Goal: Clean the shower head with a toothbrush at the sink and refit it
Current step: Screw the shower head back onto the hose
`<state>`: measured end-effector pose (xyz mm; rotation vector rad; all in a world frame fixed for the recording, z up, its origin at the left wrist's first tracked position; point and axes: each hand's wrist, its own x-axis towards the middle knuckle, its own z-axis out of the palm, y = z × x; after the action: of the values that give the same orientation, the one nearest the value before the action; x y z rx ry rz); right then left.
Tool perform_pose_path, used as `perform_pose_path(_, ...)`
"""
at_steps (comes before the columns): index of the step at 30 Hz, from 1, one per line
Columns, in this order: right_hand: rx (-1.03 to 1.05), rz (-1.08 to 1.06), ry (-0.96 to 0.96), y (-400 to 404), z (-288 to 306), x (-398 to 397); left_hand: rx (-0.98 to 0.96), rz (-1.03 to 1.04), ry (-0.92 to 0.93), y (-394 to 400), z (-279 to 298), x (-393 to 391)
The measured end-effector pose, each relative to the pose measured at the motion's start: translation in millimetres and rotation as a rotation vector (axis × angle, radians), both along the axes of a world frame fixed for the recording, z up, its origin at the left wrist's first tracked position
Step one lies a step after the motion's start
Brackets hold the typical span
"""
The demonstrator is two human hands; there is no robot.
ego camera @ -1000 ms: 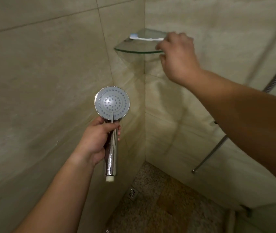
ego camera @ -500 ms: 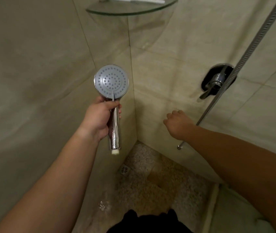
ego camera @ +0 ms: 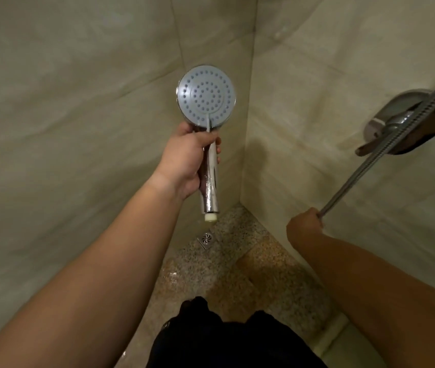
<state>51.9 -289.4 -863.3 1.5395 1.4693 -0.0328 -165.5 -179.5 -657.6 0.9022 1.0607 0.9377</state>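
A chrome shower head (ego camera: 205,102) with a round grey spray face points at me, upright, in the corner of a tiled shower. My left hand (ego camera: 187,158) grips its shiny handle just under the face; the white threaded end (ego camera: 210,217) hangs free below my hand. A ribbed metal hose (ego camera: 386,152) slants down from the upper right. My right hand (ego camera: 305,225) is closed around the hose's lower end, which is hidden in my fist. The toothbrush is out of view.
A chrome mixer valve (ego camera: 407,120) with a lever sits on the right wall behind the hose. A small square floor drain (ego camera: 205,239) lies in the speckled stone floor near the corner. Beige tiled walls close in left and right. My dark clothing (ego camera: 227,338) shows at the bottom.
My right hand left the toothbrush on the glass corner shelf, dropped down and took hold of the hose end. My view tilted downward, so the shelf is gone. The left hand kept the shower head.
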Motion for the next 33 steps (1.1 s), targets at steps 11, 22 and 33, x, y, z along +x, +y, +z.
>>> perform_pose_path(11, 0.48, -0.194, 0.637, 35.8, 70.8, -57.7, 0.028, 0.13, -0.061, 11.7, 30.1, -29.7)
perform_pose_path(22, 1.168, -0.223, 1.346, 5.1, 241.0, -103.9, 0.054, 0.226, -0.304, 40.7, 116.7, -62.9)
perform_pose_path(33, 1.274, -0.133, 1.298, -28.4, 289.5, -184.5, 0.093, 0.331, -0.537, 25.3, 159.0, -72.2)
